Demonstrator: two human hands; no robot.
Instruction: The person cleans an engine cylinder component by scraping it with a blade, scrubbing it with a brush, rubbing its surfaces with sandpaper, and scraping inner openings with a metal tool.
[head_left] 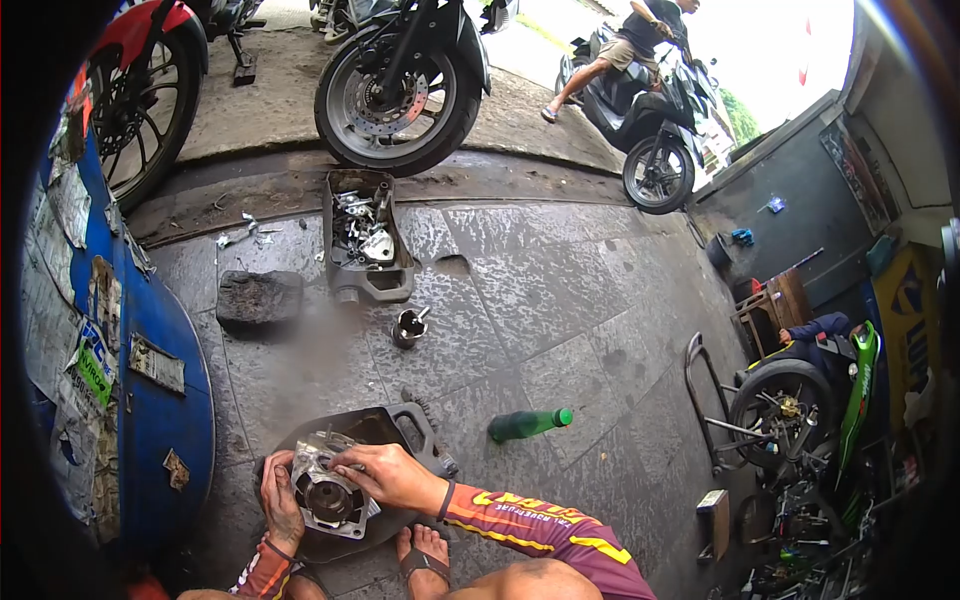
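Note:
A grey metal engine cylinder [355,528] with a round bore rests over a dark cut-open plastic container [378,425] near my feet. My left hand [281,508] is wrapped round the cylinder's left side, its fingers closed against the metal. From the right, my right hand [392,474] reaches over the upper part of the cylinder with bent fingers pressed together. What lies between those fingertips, if anything, is too small to make out. A green bottle [525,425] lies to the right of the container.
Ahead stands a tray [399,283] of metal parts, with a dark block [259,300] and a small cup [408,329] nearby. A blue drum [165,420] borders the left. Motorcycles [400,100] stand beyond, one with a person [635,45]. Another person [800,335] is beside a wheel at right.

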